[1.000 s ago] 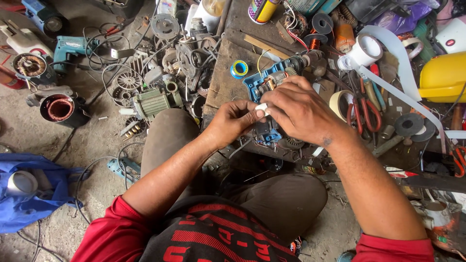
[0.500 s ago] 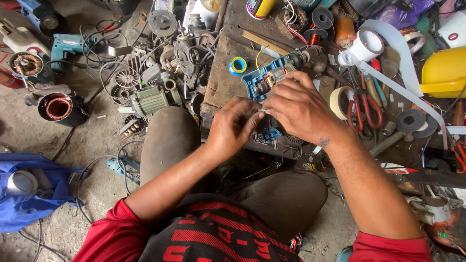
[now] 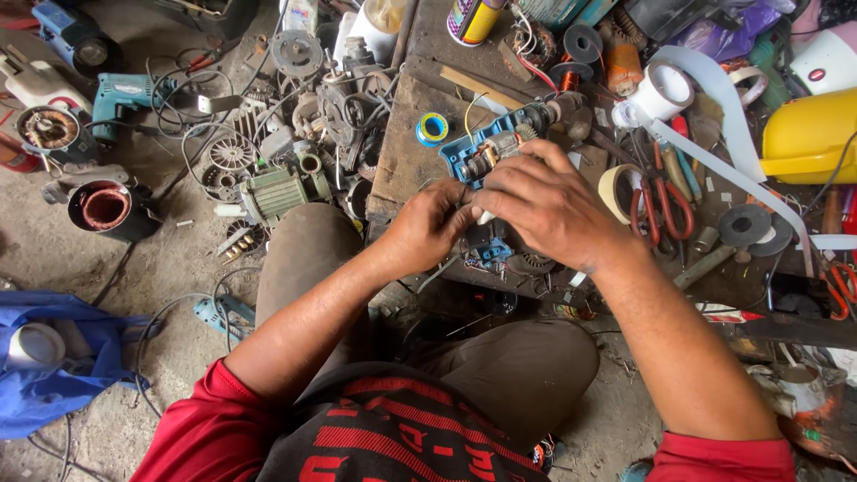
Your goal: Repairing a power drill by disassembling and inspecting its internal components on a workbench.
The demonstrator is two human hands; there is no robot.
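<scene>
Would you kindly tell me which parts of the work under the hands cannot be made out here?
Head view only:
- Lower half of the opened blue power tool: covered by both hands.
- Small white piece between the hands: mostly hidden by the right hand; its kind is unclear.
- Left hand fingertips: tucked under the right hand.
- Yellow plastic casing: cut off by the right edge.

I see little free room around my hands: the opened blue power tool (image 3: 489, 153) lies under them on the wooden table (image 3: 402, 170). Right of it, red-handled pliers (image 3: 662, 207) and a tape roll (image 3: 616, 192) crowd the way. Left, a green motor (image 3: 277, 192) and tangled wires block the floor. Open floor (image 3: 134, 286) shows only at centre left of the frame.
</scene>
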